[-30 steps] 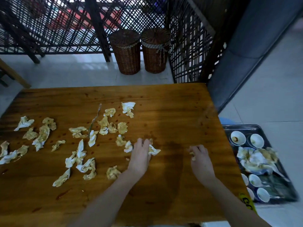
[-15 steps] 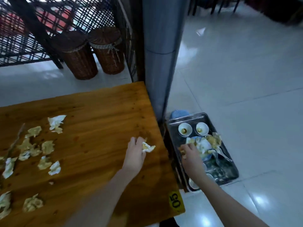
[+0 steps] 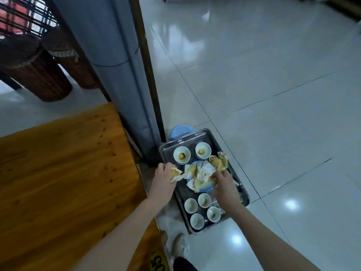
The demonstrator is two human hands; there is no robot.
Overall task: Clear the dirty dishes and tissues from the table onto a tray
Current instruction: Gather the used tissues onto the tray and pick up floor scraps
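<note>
A metal tray (image 3: 242, 196) sits low on the floor beside the wooden table (image 3: 64, 173). It holds several small white sauce bowls (image 3: 181, 154) and a blue plate heaped with stained tissues (image 3: 198, 174). My left hand (image 3: 163, 178) is over the tray's left rim and grips a crumpled stained tissue (image 3: 175, 174). My right hand (image 3: 224, 185) reaches into the tissue heap on the plate, fingers curled down on the tissues there. The table's tissue-strewn part is out of view.
A grey pillar with a brown edge (image 3: 125, 75) stands right behind the tray. Two wicker baskets (image 3: 39, 79) stand on the floor beyond the table. A blue ribbed dish (image 3: 178, 131) peeks from under the tray's far end. Glossy tiled floor (image 3: 273, 94) spreads to the right.
The view swung right from the table to the tray. My left hand carried its tissue off the table edge to the tray. My right hand moved further onto the tissue heap.
</note>
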